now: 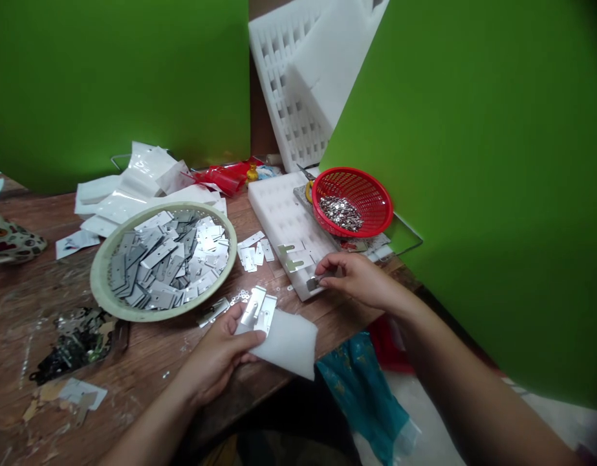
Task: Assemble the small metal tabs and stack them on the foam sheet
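Note:
My left hand (225, 349) is closed around two flat silver metal plates (253, 307), its thumb pressed over their lower ends. A piece of white foam sheet (291, 343) is in the same grip, spreading out to the right. My right hand (356, 277) pinches a small dark metal piece (312, 283) at the near end of a slotted white foam block (269, 194). Just beyond those fingertips, shiny notched plates (296, 260) stand in the block. Small washers (238, 296) and a loose plate (214, 313) lie by my left hand.
A pale round basket (97, 285) full of metal plates stands at left. A red basket (383, 194) of small metal parts sits right of the block, near scissors (308, 189). Dark parts (75, 343) lie at lower left. Green panels (497, 162) border the table.

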Tool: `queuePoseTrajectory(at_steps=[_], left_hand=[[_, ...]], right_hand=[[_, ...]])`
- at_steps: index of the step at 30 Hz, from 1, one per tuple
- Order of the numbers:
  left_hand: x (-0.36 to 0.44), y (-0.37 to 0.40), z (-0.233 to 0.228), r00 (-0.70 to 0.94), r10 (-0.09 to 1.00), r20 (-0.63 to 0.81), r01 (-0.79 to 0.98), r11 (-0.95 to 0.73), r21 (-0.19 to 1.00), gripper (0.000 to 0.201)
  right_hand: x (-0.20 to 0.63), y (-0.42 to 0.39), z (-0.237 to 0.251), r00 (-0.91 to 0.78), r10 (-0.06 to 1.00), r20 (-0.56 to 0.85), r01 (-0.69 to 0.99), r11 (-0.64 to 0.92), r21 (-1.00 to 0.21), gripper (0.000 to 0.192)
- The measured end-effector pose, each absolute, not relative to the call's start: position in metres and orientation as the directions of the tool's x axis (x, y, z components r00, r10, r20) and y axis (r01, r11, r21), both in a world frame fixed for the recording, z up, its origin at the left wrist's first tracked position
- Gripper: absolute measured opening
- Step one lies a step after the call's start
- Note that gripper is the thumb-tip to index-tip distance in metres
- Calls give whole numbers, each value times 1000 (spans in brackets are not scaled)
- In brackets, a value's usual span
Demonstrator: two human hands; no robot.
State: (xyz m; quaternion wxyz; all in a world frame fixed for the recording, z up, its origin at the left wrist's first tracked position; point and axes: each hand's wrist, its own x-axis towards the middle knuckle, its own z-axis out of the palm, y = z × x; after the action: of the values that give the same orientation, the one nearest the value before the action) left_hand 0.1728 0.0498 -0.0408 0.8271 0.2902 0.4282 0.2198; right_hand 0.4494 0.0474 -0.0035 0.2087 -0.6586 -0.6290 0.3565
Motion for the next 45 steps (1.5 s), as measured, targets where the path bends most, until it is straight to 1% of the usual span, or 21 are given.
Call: queuePoseTrajectory(at_steps=[3, 6, 9, 12, 16, 19, 22, 25, 28, 31, 33, 36, 40, 45], left_hand=[[173, 51, -39, 531, 610, -588, -116, 740, 663, 52], [174, 51, -38, 519, 613, -596, -123, 744, 657, 58], [174, 51, -37, 528, 618, -583, -129, 736, 664, 54], [173, 52, -38, 542, 620, -567, -125, 726, 676, 48], [170, 52, -38, 556, 621, -553, -125, 720, 682, 45], [169, 52, -38, 557, 622, -550, -126, 718, 685, 46], [167, 52, -38, 558, 623, -548, -130, 717, 685, 47], [166, 52, -36, 556, 630, -542, -148, 717, 681, 50], [164, 51, -34, 551, 633, -544, -166, 722, 672, 55], [160, 49, -34, 566, 627, -535, -157, 720, 676, 55], [158, 46, -35, 586, 619, -523, -145, 715, 683, 51], [153, 41, -38, 592, 624, -509, -154, 708, 689, 47], [147, 36, -43, 594, 628, -503, -172, 710, 683, 45], [140, 32, -45, 583, 623, -522, -179, 725, 665, 47]], right_hand=[[451, 46, -4, -63, 988, -144, 710, -57, -701, 10], [453, 42, -4, -88, 989, -119, 727, -18, -687, 6], [455, 40, -4, -100, 989, -107, 735, 1, -678, 6], [454, 41, -3, -131, 986, -103, 714, 22, -700, 6], [448, 47, -1, -142, 979, -145, 673, -12, -739, 7], [447, 50, -1, -100, 984, -145, 691, -36, -722, 13], [448, 51, 0, -100, 990, -101, 738, 6, -674, 14], [446, 43, 5, -79, 996, -33, 782, 41, -622, 10], [427, 24, 11, -40, 998, 49, 772, 62, -632, 3], [393, 1, 12, -71, 996, 62, 705, 94, -703, 6], [369, -9, 6, -118, 987, 106, 685, 158, -711, 14], [342, -11, -6, -181, 972, 150, 716, 235, -658, 27], [326, -1, -19, -207, 970, 127, 784, 242, -572, 51], [324, -6, -19, -202, 975, 91, 808, 218, -548, 54]])
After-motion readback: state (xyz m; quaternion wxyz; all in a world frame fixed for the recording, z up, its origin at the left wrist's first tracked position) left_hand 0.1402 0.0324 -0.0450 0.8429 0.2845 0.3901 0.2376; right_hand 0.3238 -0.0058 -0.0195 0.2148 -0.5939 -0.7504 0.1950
